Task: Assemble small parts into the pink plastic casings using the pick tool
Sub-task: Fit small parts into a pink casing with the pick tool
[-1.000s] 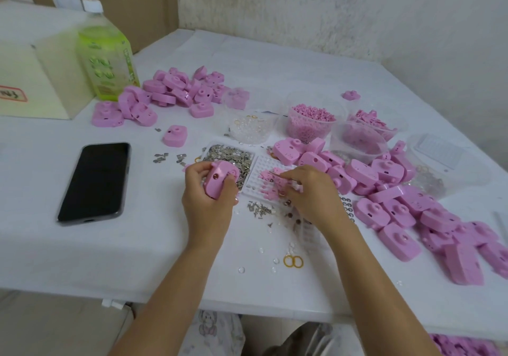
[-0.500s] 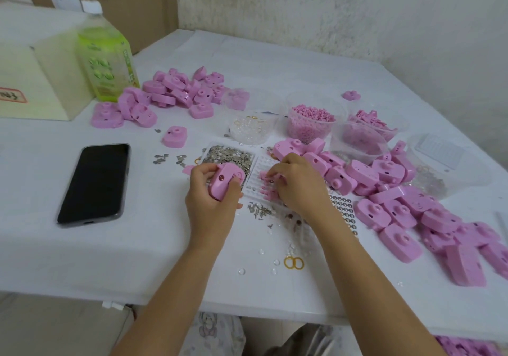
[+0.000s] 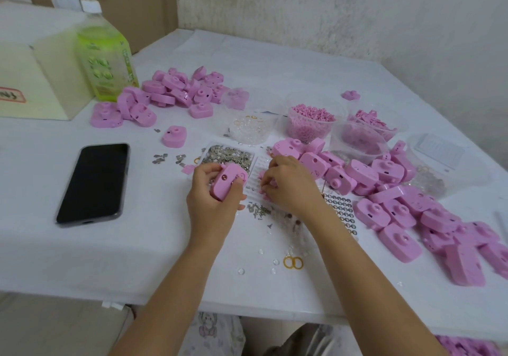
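Left hand (image 3: 211, 201) grips one pink casing (image 3: 226, 181): the thumb lies on its near side and the curled fingers wrap round its far edge. As I see it, the long axis of the casing runs from the palm outward and to the right, and the face with a small dark hole looks up at the camera.

Right hand (image 3: 291, 188) is just beside it on the right, with a narrow gap between them. It is palm down, and the fingers are bent onto the white grid tray (image 3: 254, 163), where small pink parts (image 3: 265, 175) lie at the fingertips. Whether these fingers pinch a part or the pick tool I cannot tell; I do not find the tool itself in the view.

I judge the coming move to be short. The right hand is nearer to the parts and must carry its load leftward to the upturned face, while the left hand only presents the hole.

Beyond the fingers of the left hand sits a tray of metal pieces (image 3: 228, 155). To the right of the right hand lies a heap of casings (image 3: 384, 190), and well to the left of the left hand a black phone (image 3: 93, 182).
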